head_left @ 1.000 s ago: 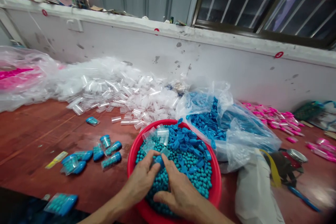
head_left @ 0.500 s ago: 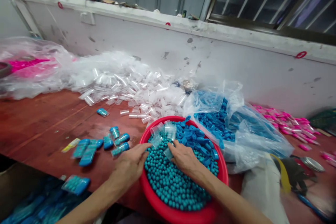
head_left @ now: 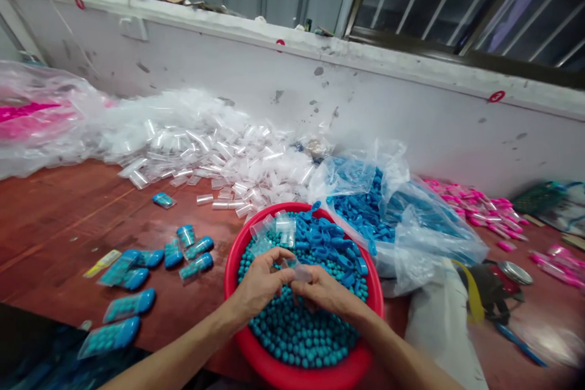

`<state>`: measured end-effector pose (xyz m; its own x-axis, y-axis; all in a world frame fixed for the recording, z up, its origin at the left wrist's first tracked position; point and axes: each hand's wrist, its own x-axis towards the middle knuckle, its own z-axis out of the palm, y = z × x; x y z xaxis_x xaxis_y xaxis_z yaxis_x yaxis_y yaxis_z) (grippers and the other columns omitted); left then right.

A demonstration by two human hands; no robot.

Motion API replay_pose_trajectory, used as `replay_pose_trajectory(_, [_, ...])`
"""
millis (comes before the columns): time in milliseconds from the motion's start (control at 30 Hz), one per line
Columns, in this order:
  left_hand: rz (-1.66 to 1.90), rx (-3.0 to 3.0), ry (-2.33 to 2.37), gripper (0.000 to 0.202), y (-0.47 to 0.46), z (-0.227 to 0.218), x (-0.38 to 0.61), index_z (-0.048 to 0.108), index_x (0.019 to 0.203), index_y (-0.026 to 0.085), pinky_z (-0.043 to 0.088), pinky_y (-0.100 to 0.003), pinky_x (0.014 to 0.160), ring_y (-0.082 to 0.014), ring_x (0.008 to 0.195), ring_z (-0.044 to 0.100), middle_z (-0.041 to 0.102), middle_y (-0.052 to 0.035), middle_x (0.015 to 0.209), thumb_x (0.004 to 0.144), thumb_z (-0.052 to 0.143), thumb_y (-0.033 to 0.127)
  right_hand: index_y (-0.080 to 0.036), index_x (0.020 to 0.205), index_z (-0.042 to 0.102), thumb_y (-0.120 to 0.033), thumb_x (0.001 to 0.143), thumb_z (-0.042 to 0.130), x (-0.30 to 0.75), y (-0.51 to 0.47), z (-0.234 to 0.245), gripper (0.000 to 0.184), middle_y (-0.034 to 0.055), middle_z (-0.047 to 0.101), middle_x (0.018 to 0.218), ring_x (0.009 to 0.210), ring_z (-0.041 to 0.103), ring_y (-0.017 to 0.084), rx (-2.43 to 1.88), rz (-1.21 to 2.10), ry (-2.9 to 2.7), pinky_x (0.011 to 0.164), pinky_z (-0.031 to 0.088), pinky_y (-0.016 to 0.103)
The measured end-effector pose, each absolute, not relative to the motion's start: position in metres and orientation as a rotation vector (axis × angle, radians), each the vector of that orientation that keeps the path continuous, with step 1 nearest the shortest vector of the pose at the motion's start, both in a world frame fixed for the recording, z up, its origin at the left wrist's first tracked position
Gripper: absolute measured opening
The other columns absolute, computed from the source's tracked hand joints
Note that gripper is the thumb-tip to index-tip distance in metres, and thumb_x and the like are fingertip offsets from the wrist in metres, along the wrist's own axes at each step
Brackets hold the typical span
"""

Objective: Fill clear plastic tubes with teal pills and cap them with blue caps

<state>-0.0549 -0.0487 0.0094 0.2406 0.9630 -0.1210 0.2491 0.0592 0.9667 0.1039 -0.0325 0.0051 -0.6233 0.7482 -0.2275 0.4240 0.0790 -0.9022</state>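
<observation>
Over a red basin (head_left: 232,268) of teal beads (head_left: 301,344), my two hands meet. My left hand (head_left: 262,283) pinches with thumb and forefinger at one side of a small clear plastic tube (head_left: 302,273). My right hand (head_left: 326,289) has its fingers curled round the tube's other side, partly hiding it. Blue caps (head_left: 326,237) are heaped at the back right of the basin. Further clear tubes (head_left: 286,228) lie on the beads at the back. Left of the basin are several bead-filled tubes with blue caps (head_left: 130,304), scattered on the red table.
Behind the basin spreads a big pile of clear tubes (head_left: 219,152). A plastic bag of blue caps (head_left: 351,210) stands to the right. Pink pieces (head_left: 475,204) lie farther right, near a white sack (head_left: 439,323). A yellow-and-white strip (head_left: 103,262) lies at the left.
My left hand has come from the basin's left rim to meet my right hand at the clear tube. Filled tubes at the left lie differently, two now near the front edge. The view has shifted slightly.
</observation>
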Motion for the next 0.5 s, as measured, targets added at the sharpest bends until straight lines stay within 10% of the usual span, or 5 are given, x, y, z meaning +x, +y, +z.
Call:
replay_pose_trajectory(133, [0.868, 1.239, 1.111, 0.025, -0.043, 0.008, -0.050, 0.050, 0.088, 0.016, 0.031, -0.019, 0.043, -0.0080, 0.047, 0.041, 0.050, 0.0043, 0.063, 0.066, 0.052, 0.030, -0.017, 0.080, 0.055, -0.036, 0.083, 0.039, 0.104, -0.036, 0.007, 0.025, -0.0037, 0.049, 0.060, 0.042, 0.041, 0.007, -1.097, 1.749, -1.995, 0.039, 0.031, 0.017])
replay_pose_trajectory(500, [0.041, 1.942, 1.432, 0.005, -0.048, 0.017, -0.060, 0.051, 0.060, 0.019, 0.036, -0.031, 0.065, -0.0246, 0.074, 0.055, 0.057, -0.0052, 0.067, 0.063, 0.050, 0.021, -0.018, 0.098, 0.058, -0.011, 0.079, 0.047, 0.142, -0.016, 0.009, 0.023, 0.0059, 0.058, 0.093, 0.090, 0.052, 0.018, -1.258, 0.516, -2.743, 0.080, 0.041, 0.029])
